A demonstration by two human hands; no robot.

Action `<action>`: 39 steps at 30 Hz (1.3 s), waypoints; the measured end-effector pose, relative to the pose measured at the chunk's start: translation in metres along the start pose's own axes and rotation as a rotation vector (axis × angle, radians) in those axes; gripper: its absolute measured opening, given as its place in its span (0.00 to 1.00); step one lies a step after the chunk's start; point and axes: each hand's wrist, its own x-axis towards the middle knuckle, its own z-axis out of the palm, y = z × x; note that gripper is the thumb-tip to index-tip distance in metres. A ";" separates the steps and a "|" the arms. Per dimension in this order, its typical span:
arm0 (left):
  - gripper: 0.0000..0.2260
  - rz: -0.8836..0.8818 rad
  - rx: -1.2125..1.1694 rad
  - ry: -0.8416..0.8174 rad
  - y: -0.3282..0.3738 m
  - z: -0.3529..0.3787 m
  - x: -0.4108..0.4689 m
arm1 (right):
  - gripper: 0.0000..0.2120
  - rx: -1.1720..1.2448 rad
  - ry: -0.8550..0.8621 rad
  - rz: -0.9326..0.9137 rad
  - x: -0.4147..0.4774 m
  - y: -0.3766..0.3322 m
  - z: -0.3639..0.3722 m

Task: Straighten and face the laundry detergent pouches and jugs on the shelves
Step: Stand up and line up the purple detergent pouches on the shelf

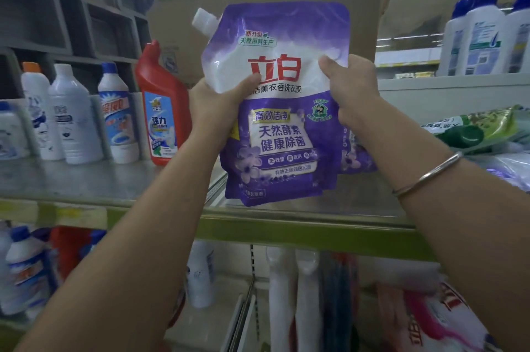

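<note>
On the left of the shelf (86, 179) a row of white cleaner bottles (71, 116) stands upright with labels outward, and a red angled-neck bottle (160, 110) closes the row, leaning a little toward the middle. Just right of it the left hand (220, 102) grips the purple detergent pouch (284, 110) at its left edge, thumb pressed over the printed front, fingers hidden behind. The pouch is held upright above the shelf's bare stretch, its bottom edge close over the surface — whether it touches, the view does not settle — with the white spout (204, 20) at the top left corner and the label square to the aisle, which looks like the point of the hold: to set it down standing and facing out. The right hand (350, 87) clamps the opposite edge in the same way, a metal bangle (427, 175) on that wrist; two hands likely keep the soft bag from slumping. A second purple pouch (357, 151) shows partly behind, below the right hand. Further right, green pouches (476, 128) lie flat and askew — probably still to be straightened — and white bottles with blue caps (484, 36) stand on the shelf above.
</note>
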 end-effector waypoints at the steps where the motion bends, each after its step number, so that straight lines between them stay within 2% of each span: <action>1: 0.11 0.020 -0.001 0.000 -0.002 -0.001 0.002 | 0.07 -0.009 -0.036 -0.008 0.002 0.000 -0.002; 5: 0.08 0.052 -0.034 0.002 -0.002 -0.002 0.010 | 0.04 0.064 -0.168 -0.012 0.007 -0.001 -0.009; 9: 0.04 0.118 0.008 0.002 -0.002 -0.006 0.021 | 0.06 0.084 -0.198 -0.030 0.008 0.001 -0.007; 14: 0.04 0.166 0.049 0.022 -0.004 -0.019 0.032 | 0.04 0.087 -0.275 -0.047 0.006 0.000 0.002; 19: 0.02 0.253 0.126 0.078 -0.008 -0.039 0.041 | 0.05 -0.017 -0.382 -0.040 0.007 -0.003 0.015; 21: 0.05 0.263 0.192 0.119 -0.010 -0.049 0.046 | 0.06 -0.087 -0.433 -0.030 0.008 -0.002 0.017; 26: 0.06 0.262 0.248 0.172 -0.010 -0.067 0.053 | 0.09 -0.199 -0.457 0.000 0.010 0.011 0.011; 28: 0.05 0.254 0.252 0.172 -0.007 -0.075 0.054 | 0.09 -0.329 -0.422 0.000 0.014 0.020 0.003; 33: 0.05 0.239 0.308 0.195 -0.008 -0.111 0.069 | 0.11 -1.072 -0.110 -0.229 0.030 0.035 -0.021; 36: 0.19 0.167 0.306 0.193 -0.012 -0.122 0.078 | 0.14 -1.220 -0.057 -0.398 0.034 0.031 -0.020; 37: 0.24 0.158 0.326 0.186 -0.013 -0.122 0.078 | 0.17 -1.272 -0.094 -0.423 0.038 0.029 -0.017; 39: 0.33 0.210 0.458 0.238 -0.016 -0.116 0.079 | 0.21 -1.361 -0.231 -0.353 0.046 0.026 -0.010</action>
